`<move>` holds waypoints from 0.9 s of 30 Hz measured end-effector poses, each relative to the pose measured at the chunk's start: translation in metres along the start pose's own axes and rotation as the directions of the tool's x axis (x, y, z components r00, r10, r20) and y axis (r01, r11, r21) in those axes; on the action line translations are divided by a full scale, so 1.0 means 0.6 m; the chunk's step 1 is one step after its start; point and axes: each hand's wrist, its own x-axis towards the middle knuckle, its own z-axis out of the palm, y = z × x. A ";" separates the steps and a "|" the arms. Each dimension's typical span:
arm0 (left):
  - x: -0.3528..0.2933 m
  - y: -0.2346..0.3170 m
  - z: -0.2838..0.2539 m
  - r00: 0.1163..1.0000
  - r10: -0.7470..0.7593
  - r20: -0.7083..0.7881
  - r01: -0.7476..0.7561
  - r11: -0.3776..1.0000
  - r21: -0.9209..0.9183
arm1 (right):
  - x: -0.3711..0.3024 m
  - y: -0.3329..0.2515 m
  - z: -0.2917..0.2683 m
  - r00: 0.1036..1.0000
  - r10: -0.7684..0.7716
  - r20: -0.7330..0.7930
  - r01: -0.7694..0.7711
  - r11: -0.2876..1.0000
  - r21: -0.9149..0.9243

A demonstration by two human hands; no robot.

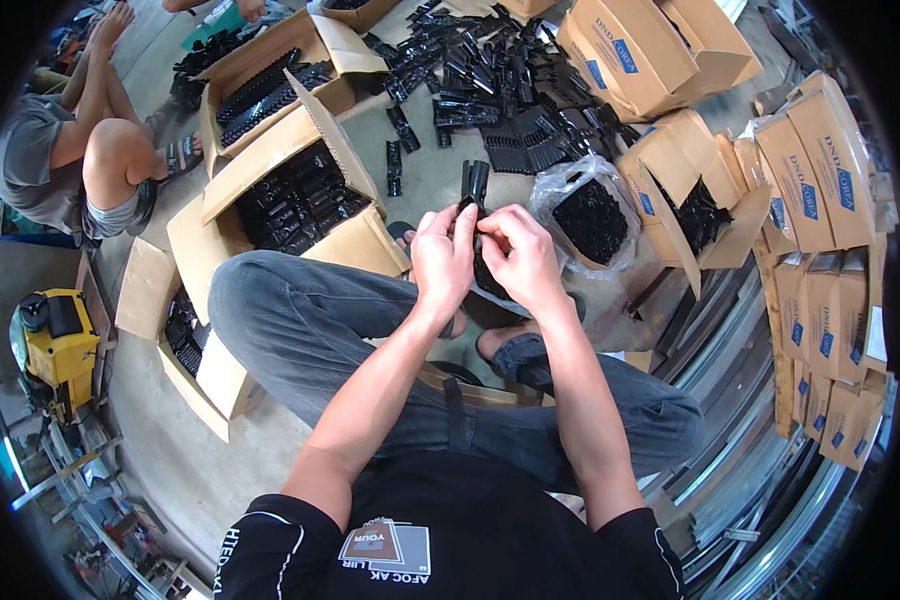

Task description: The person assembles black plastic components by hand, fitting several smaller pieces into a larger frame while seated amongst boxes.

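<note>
A workshop, as shown around where I sit by the bare floor (165,470), cardboard cartons (198,235), heaped black parts (460,70), long metal bars (740,470) and yellow machine (62,345).

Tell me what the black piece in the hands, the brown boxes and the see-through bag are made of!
The black piece is probably hard plastic, maybe coated metal: it's glossy, with bright highlights. The brown boxes look like matte cardboard: tan, with stiff, creased flaps. The see-through bag seems to be thin, shiny plastic film: it's clear and wrinkled.
</note>
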 end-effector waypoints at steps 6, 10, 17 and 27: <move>0.001 -0.010 0.002 0.999 -0.033 0.022 0.033 0.999 -0.012 | -0.001 0.008 -0.002 1.000 0.008 0.014 -0.009 1.000 0.010; 0.001 -0.008 0.002 1.000 -0.005 -0.005 0.005 1.000 -0.005 | -0.002 0.012 0.000 0.999 0.044 -0.004 -0.043 0.992 0.120; 0.000 0.008 -0.003 1.000 -0.023 0.019 0.023 0.999 -0.024 | 0.001 0.004 -0.008 0.999 0.044 0.027 -0.047 0.990 0.131; 0.002 0.003 -0.004 0.999 -0.037 0.034 0.038 0.999 -0.021 | 0.002 0.005 -0.007 0.999 0.010 0.046 -0.014 0.997 0.076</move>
